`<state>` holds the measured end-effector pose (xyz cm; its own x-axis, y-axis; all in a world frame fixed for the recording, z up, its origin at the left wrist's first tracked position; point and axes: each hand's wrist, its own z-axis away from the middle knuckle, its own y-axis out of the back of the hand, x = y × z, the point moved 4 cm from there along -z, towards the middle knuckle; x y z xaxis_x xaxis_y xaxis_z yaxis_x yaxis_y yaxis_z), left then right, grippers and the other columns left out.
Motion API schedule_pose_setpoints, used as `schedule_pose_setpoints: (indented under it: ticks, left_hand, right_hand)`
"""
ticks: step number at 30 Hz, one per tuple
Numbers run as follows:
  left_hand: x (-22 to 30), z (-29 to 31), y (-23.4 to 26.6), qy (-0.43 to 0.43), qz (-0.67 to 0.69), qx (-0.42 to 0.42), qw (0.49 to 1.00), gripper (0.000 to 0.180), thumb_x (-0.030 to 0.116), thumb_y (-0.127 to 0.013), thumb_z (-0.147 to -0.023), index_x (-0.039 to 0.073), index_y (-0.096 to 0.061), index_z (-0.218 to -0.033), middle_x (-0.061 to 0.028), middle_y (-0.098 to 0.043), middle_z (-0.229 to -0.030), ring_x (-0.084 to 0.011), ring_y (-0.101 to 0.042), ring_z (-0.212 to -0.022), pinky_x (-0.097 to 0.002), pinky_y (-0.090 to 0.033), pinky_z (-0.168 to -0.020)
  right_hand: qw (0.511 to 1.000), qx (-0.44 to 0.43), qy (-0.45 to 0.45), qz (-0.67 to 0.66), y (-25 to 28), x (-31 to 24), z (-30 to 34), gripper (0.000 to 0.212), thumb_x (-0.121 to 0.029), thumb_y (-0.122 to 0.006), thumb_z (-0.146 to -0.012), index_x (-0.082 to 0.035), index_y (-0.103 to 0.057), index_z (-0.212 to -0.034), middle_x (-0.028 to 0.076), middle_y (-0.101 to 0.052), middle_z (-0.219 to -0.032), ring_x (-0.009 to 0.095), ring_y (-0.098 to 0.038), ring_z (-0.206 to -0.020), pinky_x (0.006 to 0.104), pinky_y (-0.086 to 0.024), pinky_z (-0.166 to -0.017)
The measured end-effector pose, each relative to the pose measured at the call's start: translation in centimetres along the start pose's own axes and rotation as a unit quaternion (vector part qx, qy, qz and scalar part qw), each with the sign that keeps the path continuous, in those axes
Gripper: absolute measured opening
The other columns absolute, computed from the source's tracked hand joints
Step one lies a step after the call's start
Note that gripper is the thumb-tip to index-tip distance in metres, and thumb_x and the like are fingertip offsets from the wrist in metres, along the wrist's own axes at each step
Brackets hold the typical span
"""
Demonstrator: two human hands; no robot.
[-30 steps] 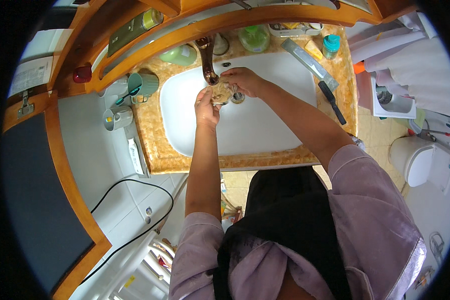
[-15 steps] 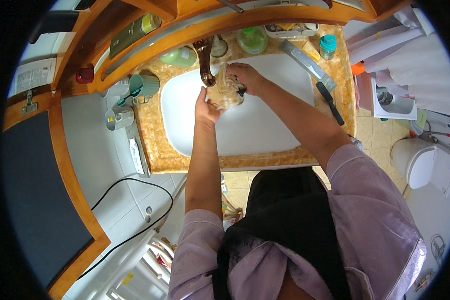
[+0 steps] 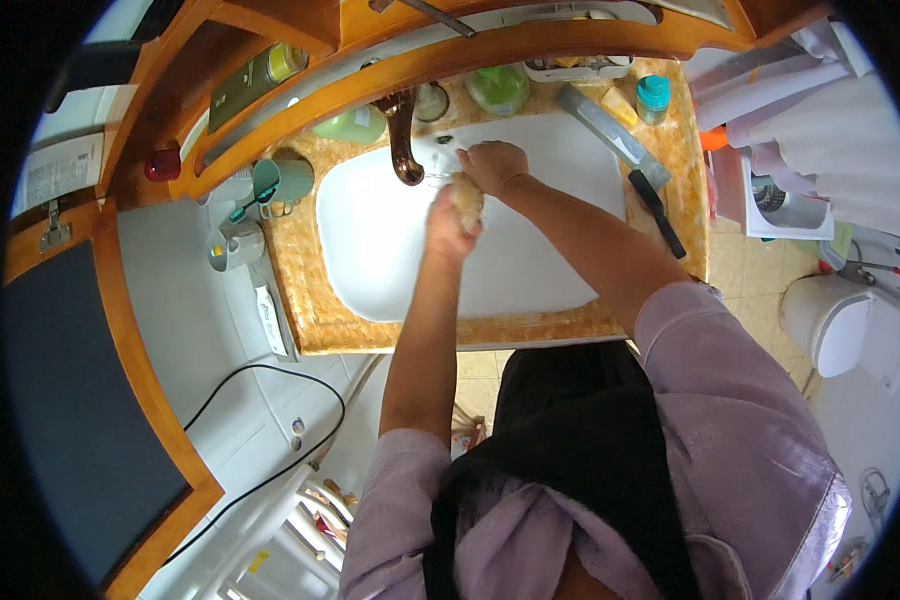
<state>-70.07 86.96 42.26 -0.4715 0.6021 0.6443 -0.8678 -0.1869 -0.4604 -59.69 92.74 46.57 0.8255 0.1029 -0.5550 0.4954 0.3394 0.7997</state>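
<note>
Over the white sink, my left hand is closed around a bunched, wet-looking beige cloth. Its exact kind does not show. My right hand is curled into a fist just above and to the right, against the upper end of the bundle; its fingers are turned away, so its grip is hidden. Left of both hands is the bronze faucet, its spout close to the cloth.
Along the counter's back stand a green bottle, a round green container and a teal-capped bottle. A long clear case and a black-handled item lie at right. Mugs stand left. A wooden shelf arches overhead.
The cloth was spread loosely between my hands under the spout; now it is squeezed into a small bundle. My left hand has shifted right, and my right hand has curled into a fist.
</note>
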Motion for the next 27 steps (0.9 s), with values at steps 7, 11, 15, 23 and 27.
schedule_pose_setpoints:
  ticks: [7,11,15,23,27]
  left_hand:
    - [3.6,-1.6,3.6,-0.035,0.181,-0.031,0.982,0.023,0.028,-0.041,-0.088,0.008,-0.051,-0.084,-0.0068,-0.056,-0.077,-0.021,-0.056,-0.07,-0.0346,-0.049,-0.064]
    - [6.3,-0.3,4.0,-0.1,0.086,0.066,0.989,0.024,0.024,-0.039,-0.087,0.004,-0.051,-0.094,-0.0096,-0.058,-0.091,-0.0229,-0.057,-0.083,-0.0345,-0.048,-0.074]
    - [5.3,0.7,1.4,0.006,0.181,0.023,0.983,0.025,0.018,-0.039,-0.084,0.003,-0.051,-0.1,-0.012,-0.057,-0.098,-0.0276,-0.055,-0.091,-0.0411,-0.045,-0.083]
    - [1.1,-1.4,3.6,-0.069,0.253,-0.274,0.925,0.026,0.026,-0.036,-0.088,0.006,-0.052,-0.091,-0.0086,-0.057,-0.088,-0.0234,-0.055,-0.081,-0.0376,-0.047,-0.073]
    - [2.1,0.3,-1.1,0.018,0.166,0.042,0.985,0.027,0.024,-0.037,-0.089,0.006,-0.051,-0.104,-0.0063,-0.058,-0.094,-0.0211,-0.057,-0.081,-0.0342,-0.049,-0.068]
  right_hand:
    - [0.964,0.139,0.055,-0.221,-1.1,-5.5,2.3,0.042,-0.041,-0.046,-0.083,-0.003,-0.061,-0.07,0.015,-0.06,-0.069,0.032,-0.058,-0.068,0.0371,-0.045,-0.064]
    - [0.878,-0.246,-0.062,-0.406,-2.0,-1.6,0.1,0.043,-0.044,-0.06,-0.066,-0.001,-0.058,-0.07,0.01,-0.06,-0.067,0.021,-0.056,-0.061,0.0324,-0.045,-0.06]
    - [0.91,-0.115,-0.048,-0.395,-0.9,0.0,-0.2,0.033,-0.033,-0.06,-0.065,-0.003,-0.057,-0.079,0.01,-0.06,-0.073,0.02,-0.056,-0.065,0.0327,-0.046,-0.061]
    - [0.936,0.197,0.111,-0.268,-1.7,-5.8,5.2,0.028,-0.031,-0.063,-0.07,-0.005,-0.055,-0.078,0.015,-0.059,-0.087,0.034,-0.056,-0.084,0.0384,-0.045,-0.073]
    - [0.958,0.215,0.033,-0.187,-0.2,-2.8,2.5,0.04,-0.044,-0.053,-0.075,-0.005,-0.059,-0.078,0.017,-0.061,-0.078,0.033,-0.058,-0.075,0.0382,-0.046,-0.066]
